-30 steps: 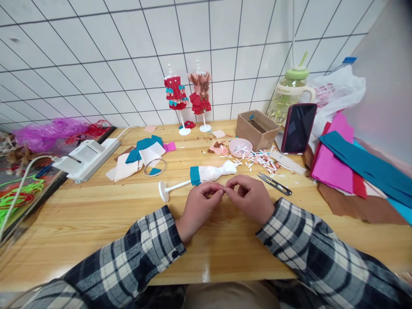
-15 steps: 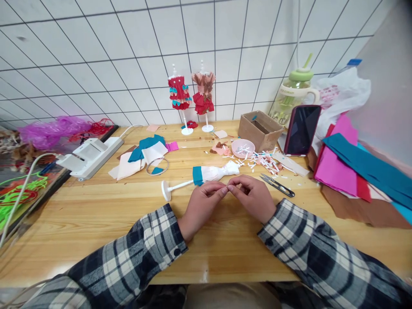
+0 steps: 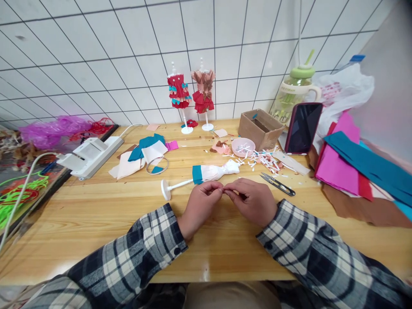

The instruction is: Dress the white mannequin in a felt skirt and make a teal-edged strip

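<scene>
A person in plaid sleeves (image 3: 151, 231) leans to close work at a wooden table (image 3: 128, 249), left hand (image 3: 202, 204) and right hand (image 3: 252, 201) meeting at the fingertips just in front of a small mannequin (image 3: 222, 171). Thumb and forefinger of each hand are drawn together in a pinch, apparently on a tiny piece (image 3: 222, 189) nearly hidden between the tips and too small to identify; the other fingers curl inward. The mannequin lies on its side, bust to the right, pole (image 3: 180, 185) and round base (image 3: 165, 190) to the left, in a white skirt (image 3: 209, 173) edged with teal; whether the left hand touches it cannot be told.

At this size the piece is probably next to weightless, easily dropped or crushed, and best held lightly by its edges. The mannequin, too, looks light: its pole appears stiff and smooth, the safer place to take hold, while the paper-like skirt seems soft and quick to crease.

Snips (image 3: 278, 184) lie just beyond the right hand, with cut scraps (image 3: 265, 162) spilled beside a pink bowl (image 3: 243, 155). Behind, a red-dressed form (image 3: 179, 92) and a brown-and-red one (image 3: 203, 92) stand upright near the tiled wall (image 3: 225, 25)
</scene>
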A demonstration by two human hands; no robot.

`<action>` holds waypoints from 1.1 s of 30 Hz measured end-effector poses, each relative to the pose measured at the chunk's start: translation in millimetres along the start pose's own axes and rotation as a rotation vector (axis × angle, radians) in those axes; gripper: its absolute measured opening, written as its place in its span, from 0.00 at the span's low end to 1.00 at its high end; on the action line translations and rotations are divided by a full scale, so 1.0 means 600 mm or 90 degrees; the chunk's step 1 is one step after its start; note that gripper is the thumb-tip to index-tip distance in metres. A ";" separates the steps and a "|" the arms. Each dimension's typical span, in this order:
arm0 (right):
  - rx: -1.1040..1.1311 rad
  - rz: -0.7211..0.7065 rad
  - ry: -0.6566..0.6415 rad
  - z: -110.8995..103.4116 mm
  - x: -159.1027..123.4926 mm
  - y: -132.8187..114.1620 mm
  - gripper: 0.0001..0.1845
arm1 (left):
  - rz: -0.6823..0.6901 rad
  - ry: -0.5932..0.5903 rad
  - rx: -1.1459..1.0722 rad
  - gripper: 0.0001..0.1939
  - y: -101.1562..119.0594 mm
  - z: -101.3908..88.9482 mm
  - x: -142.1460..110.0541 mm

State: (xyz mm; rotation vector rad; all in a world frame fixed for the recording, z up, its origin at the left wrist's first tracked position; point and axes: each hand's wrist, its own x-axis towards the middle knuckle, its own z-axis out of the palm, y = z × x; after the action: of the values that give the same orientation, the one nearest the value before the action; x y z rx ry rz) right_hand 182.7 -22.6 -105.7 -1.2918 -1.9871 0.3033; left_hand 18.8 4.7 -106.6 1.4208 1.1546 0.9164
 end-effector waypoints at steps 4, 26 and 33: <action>-0.015 0.017 0.005 -0.001 0.001 -0.003 0.10 | 0.011 -0.031 0.013 0.08 -0.002 -0.002 0.001; -0.011 0.102 -0.003 0.003 0.007 -0.014 0.03 | -0.002 0.026 0.154 0.07 0.006 0.003 -0.008; 0.429 0.375 -0.143 0.008 0.025 0.007 0.10 | 0.003 0.017 0.127 0.08 0.010 0.006 -0.012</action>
State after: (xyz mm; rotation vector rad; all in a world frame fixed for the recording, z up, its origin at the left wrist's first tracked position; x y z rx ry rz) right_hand 178.8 -6.9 -104.8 -1.3767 -1.4105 1.3206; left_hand 21.7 -2.9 -101.3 1.5756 1.2917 0.8433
